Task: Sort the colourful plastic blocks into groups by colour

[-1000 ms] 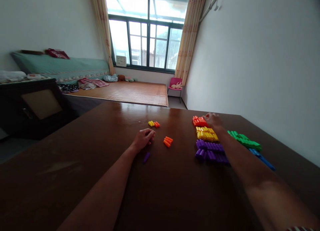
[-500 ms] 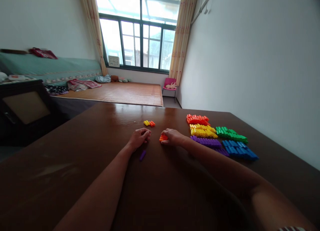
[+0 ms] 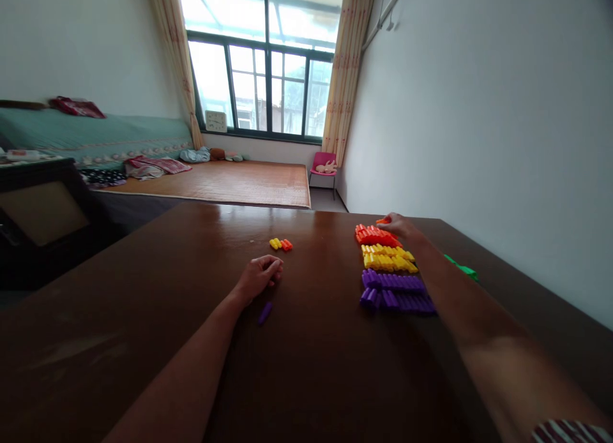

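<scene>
Orange shows at the fingertips of a person's right hand (image 3: pixel 398 225), closed in a pinch on an orange piece (image 3: pixel 382 221) well beyond the yellow rows (image 3: pixel 387 259) on a dark brown surface (image 3: pixel 306 373). The held piece's visible part points left, its long axis roughly sideways; whether more than 1 is gripped cannot be told. Directly beyond the yellow rows lie the orange rows (image 3: pixel 376 235); just nearer than the yellow rows sit 2 purple rows (image 3: pixel 400 291), most pieces pointing away from the person, a few at the left end splayed. Green pieces (image 3: pixel 462 268), partly hidden by the forearm, are to the right of the yellow rows. Well to their left, the left hand (image 3: pixel 261 277) rests with fingers curled, its contents not visible. Left of and nearer than the yellow rows, 1 loose purple piece (image 3: pixel 265 313) lies slanted, its far end toward the right. Left of and beyond the yellow rows, small yellow pieces (image 3: pixel 275 243) touch or nearly touch loose orange pieces (image 3: pixel 286 245).
</scene>
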`<state>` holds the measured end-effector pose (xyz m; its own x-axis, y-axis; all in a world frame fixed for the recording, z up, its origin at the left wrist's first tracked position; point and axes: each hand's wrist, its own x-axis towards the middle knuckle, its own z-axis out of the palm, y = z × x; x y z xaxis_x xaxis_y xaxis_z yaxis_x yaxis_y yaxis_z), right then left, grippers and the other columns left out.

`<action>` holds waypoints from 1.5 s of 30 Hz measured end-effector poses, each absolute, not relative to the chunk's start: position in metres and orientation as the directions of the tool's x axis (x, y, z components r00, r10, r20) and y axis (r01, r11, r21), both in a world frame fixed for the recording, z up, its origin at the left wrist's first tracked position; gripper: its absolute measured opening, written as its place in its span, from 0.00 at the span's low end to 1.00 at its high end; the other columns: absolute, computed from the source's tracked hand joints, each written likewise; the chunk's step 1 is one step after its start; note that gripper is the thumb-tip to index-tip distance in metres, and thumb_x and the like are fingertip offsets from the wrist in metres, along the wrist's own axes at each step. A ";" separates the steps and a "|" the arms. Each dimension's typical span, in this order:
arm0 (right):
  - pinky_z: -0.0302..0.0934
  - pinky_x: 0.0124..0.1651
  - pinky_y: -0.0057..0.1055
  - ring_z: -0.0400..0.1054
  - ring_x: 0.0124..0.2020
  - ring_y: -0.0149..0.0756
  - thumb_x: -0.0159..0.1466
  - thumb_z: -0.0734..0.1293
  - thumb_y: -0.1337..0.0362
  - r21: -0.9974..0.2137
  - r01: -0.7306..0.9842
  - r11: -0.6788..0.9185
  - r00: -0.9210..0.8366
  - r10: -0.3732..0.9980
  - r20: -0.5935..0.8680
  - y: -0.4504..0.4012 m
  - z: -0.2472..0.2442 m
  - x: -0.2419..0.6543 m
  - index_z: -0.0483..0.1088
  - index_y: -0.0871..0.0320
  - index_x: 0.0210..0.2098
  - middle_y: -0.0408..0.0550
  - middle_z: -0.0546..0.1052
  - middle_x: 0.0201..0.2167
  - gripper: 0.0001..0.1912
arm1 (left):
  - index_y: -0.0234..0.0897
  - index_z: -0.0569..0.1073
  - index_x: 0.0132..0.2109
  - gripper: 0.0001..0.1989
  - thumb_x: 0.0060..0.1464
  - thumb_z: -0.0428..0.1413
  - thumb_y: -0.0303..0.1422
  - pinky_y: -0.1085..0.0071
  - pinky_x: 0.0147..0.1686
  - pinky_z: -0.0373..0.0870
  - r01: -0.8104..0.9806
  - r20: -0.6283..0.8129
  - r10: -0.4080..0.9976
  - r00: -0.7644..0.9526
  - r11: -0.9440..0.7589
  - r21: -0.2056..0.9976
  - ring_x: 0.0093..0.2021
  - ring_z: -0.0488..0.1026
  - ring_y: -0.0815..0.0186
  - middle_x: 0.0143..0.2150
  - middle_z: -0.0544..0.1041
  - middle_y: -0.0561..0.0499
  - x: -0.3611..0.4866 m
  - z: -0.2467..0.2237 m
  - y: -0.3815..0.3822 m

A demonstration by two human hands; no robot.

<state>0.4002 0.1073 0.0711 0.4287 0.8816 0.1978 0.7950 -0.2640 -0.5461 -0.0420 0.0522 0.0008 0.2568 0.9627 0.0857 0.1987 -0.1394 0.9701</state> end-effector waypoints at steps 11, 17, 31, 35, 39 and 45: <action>0.63 0.33 0.35 0.73 0.31 0.43 0.49 0.72 0.46 -0.276 0.842 -0.464 0.513 0.847 0.139 0.149 0.032 0.469 0.73 0.59 0.25 0.52 0.76 0.24 0.20 | 0.34 0.76 0.35 0.21 0.46 0.58 0.50 0.76 0.21 0.66 0.222 0.069 0.973 0.220 -0.119 0.968 0.29 0.73 0.67 0.31 0.76 0.48 -0.043 0.000 0.054; 0.63 0.37 0.36 0.74 0.35 0.45 0.61 0.64 0.51 -0.249 0.830 -0.499 0.536 0.837 0.109 0.154 0.032 0.473 0.74 0.60 0.26 0.56 0.77 0.26 0.19 | 0.33 0.75 0.35 0.22 0.46 0.58 0.50 0.77 0.21 0.66 0.207 0.068 0.970 0.231 -0.117 0.971 0.28 0.72 0.67 0.31 0.75 0.48 -0.043 -0.001 0.055; 0.62 0.47 0.30 0.72 0.43 0.37 0.63 0.65 0.57 -0.279 0.879 0.386 -0.311 0.909 0.279 0.129 0.050 0.232 0.74 0.56 0.44 0.51 0.77 0.45 0.14 | 0.33 0.72 0.31 0.20 0.52 0.54 0.49 0.77 0.19 0.65 0.099 0.116 0.962 0.247 -0.144 0.985 0.24 0.69 0.72 0.27 0.72 0.51 -0.044 -0.007 0.055; 0.61 0.51 0.33 0.69 0.50 0.43 0.63 0.65 0.51 -0.254 0.900 0.354 -0.329 0.935 0.135 0.130 0.032 0.140 0.73 0.56 0.47 0.54 0.76 0.48 0.19 | 0.33 0.72 0.32 0.20 0.52 0.54 0.49 0.78 0.19 0.64 0.068 0.113 0.964 0.240 -0.133 0.989 0.23 0.69 0.72 0.27 0.72 0.52 -0.043 -0.008 0.054; 0.62 0.50 0.37 0.69 0.49 0.47 0.63 0.65 0.52 -0.232 0.947 0.222 -0.202 0.973 0.109 0.137 0.022 0.106 0.72 0.61 0.47 0.60 0.76 0.47 0.20 | 0.33 0.72 0.32 0.20 0.53 0.54 0.48 0.77 0.19 0.65 0.064 0.137 0.958 0.251 -0.158 0.985 0.23 0.69 0.72 0.27 0.73 0.51 -0.043 -0.009 0.055; 0.63 0.44 0.30 0.72 0.41 0.41 0.58 0.71 0.55 -0.278 0.940 0.197 -0.176 0.979 0.099 0.131 0.028 0.133 0.74 0.56 0.42 0.51 0.79 0.40 0.16 | 0.33 0.73 0.33 0.21 0.50 0.56 0.50 0.78 0.19 0.65 0.074 0.128 0.958 0.255 -0.151 0.986 0.24 0.68 0.72 0.28 0.73 0.51 -0.043 -0.008 0.057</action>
